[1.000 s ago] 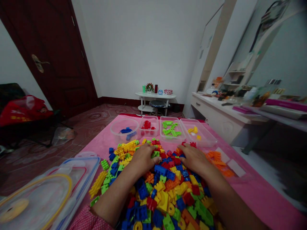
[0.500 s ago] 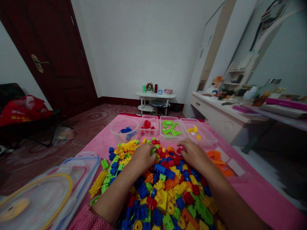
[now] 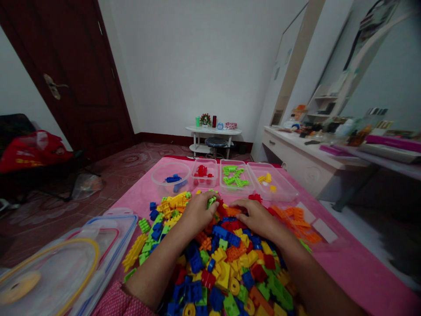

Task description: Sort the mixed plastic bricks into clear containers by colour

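A large pile of coloured toy building blocks (image 3: 226, 252) lies on the pink table. At its far side, my left hand (image 3: 199, 211) is closed with a small green block (image 3: 212, 201) between thumb and fingers. My right hand (image 3: 256, 216) reaches in from the right, its thumb and fingers curled at the end of an orange block (image 3: 233, 211). Red blocks lie between and under the hands. Past the pile stand a round tub (image 3: 171, 175) with blue blocks, a box (image 3: 204, 175) with red ones, a box (image 3: 237, 189) with green ones and a box (image 3: 279, 193) with yellow ones.
Orange blocks (image 3: 299, 217) lie in a clear container at the right. Stacked clear lids (image 3: 113, 252) are on the left of the pink tabletop (image 3: 355, 267). Further off are a white dressing table (image 3: 302, 153), a low white stand (image 3: 213, 130) and a stool (image 3: 215, 142).
My right hand has moved left and slightly lower, onto the orange block. My left hand has shifted slightly up and right with the green block. A red block now shows behind the right hand.
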{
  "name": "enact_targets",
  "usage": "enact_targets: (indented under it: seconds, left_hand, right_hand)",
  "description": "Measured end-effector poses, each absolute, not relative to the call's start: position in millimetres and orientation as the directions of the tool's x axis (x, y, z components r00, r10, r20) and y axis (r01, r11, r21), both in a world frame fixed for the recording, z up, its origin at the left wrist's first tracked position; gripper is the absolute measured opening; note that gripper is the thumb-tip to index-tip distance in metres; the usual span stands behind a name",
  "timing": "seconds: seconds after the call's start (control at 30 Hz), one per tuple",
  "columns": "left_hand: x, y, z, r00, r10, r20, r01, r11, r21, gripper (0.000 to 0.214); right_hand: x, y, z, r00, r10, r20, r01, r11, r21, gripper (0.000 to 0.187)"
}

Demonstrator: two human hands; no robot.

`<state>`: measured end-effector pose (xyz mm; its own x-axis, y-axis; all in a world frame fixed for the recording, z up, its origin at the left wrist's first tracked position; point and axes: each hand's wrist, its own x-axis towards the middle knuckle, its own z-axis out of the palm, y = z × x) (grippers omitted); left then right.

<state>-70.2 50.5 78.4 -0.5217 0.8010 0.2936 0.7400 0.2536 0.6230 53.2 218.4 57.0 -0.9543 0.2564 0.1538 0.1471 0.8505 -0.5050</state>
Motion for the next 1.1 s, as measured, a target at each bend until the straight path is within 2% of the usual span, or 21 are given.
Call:
enact_targets:
  seconds: [0.13, 0.23, 0.33, 0.43, 0.5, 0.6, 0.73, 0.83, 0.9, 1.0, 1.03, 1.1]
  left_hand:
    - [-71, 52, 78, -0.583, 0.752, 0.308, 0.627, 0.175, 0.759, 0.028]
    - [-71, 54, 79, -0.612, 0.755, 0.234, 0.447, 0.086, 0.891, 0.033]
    - [-68, 54, 81, -0.572, 0.806, 0.151, 0.245, -0.008, 0.970, 0.040]
    - [-65, 55, 82, -0.525, 0.848, 0.074, 0.114, -0.017, 0.993, 0.044]
    - [-63, 56, 82, -0.511, 0.859, 0.035, 0.088, 0.012, 0.996, 0.044]
    - [-63, 57, 78, -0.514, 0.857, 0.032, 0.125, 0.038, 0.992, 0.042]
    - [-67, 55, 76, -0.575, 0.816, 0.055, 0.254, 0.114, 0.960, 0.038]
    - [-70, 50, 82, -0.527, 0.841, 0.124, 0.483, 0.176, 0.857, 0.033]
    - [-70, 46, 88, -0.468, 0.874, 0.131, 0.605, 0.209, 0.768, 0.043]
    - [-66, 44, 94, -0.461, 0.878, 0.131, 0.673, 0.249, 0.697, 0.052]
    - [-64, 44, 95, -0.459, 0.876, 0.149, 0.689, 0.246, 0.682, 0.049]
    - [-60, 45, 94, -0.430, 0.886, 0.177, 0.718, 0.217, 0.661, 0.040]
  right_hand:
    - [54, 212, 67, -0.948, 0.277, 0.159, 0.127, 0.784, -0.607, 0.029]
    - [53, 203, 72, -0.880, 0.384, 0.280, 0.106, 0.733, -0.672, 0.044]
    - [50, 190, 77, -0.862, 0.427, 0.273, 0.050, 0.607, -0.793, 0.052]
    - [48, 180, 80, -0.862, 0.423, 0.279, -0.018, 0.525, -0.851, 0.043]
    - [47, 177, 81, -0.844, 0.448, 0.297, -0.029, 0.514, -0.857, 0.034]
    - [49, 175, 84, -0.834, 0.482, 0.270, -0.037, 0.441, -0.897, 0.027]
    - [55, 180, 94, -0.810, 0.530, 0.251, -0.100, 0.297, -0.950, 0.027]
    - [62, 189, 104, -0.789, 0.574, 0.218, -0.104, 0.225, -0.969, 0.025]
    - [66, 195, 108, -0.790, 0.586, 0.179, -0.150, 0.098, -0.984, 0.026]
    - [70, 202, 112, -0.800, 0.591, 0.101, -0.207, -0.113, -0.972, 0.033]
    - [70, 204, 111, -0.800, 0.594, 0.081, -0.189, -0.121, -0.975, 0.035]
    - [70, 207, 109, -0.793, 0.605, 0.075, -0.099, -0.007, -0.995, 0.037]
